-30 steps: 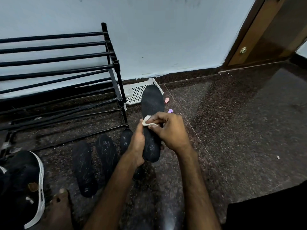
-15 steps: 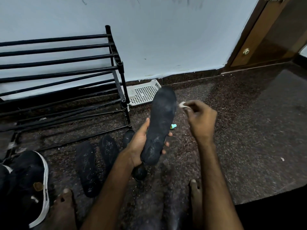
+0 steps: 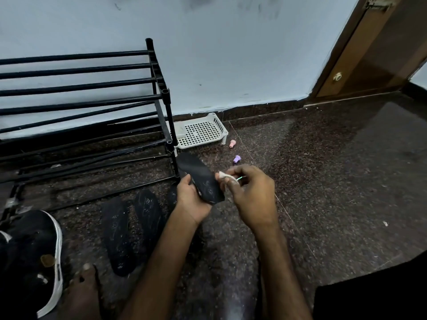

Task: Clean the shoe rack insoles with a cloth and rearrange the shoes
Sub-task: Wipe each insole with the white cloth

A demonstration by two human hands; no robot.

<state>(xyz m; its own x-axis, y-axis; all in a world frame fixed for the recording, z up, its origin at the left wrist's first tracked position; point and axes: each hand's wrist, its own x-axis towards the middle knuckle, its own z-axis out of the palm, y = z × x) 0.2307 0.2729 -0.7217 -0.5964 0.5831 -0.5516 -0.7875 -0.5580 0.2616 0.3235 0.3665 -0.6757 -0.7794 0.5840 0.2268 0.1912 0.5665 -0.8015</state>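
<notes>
Speckled floor (image 3: 323, 181) below: left grip (image 3: 191, 199) clasps the seemingly light, floppy insole (image 3: 201, 179) low down; right grip (image 3: 249, 192) pinches the cloth (image 3: 223, 175)

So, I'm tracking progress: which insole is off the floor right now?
The insole gripped in the left hand; the other insoles lie flat on the floor.

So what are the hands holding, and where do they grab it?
The left hand grips the black insole near its lower end. The right hand pinches a small white cloth in its fingertips, beside the insole.
</notes>
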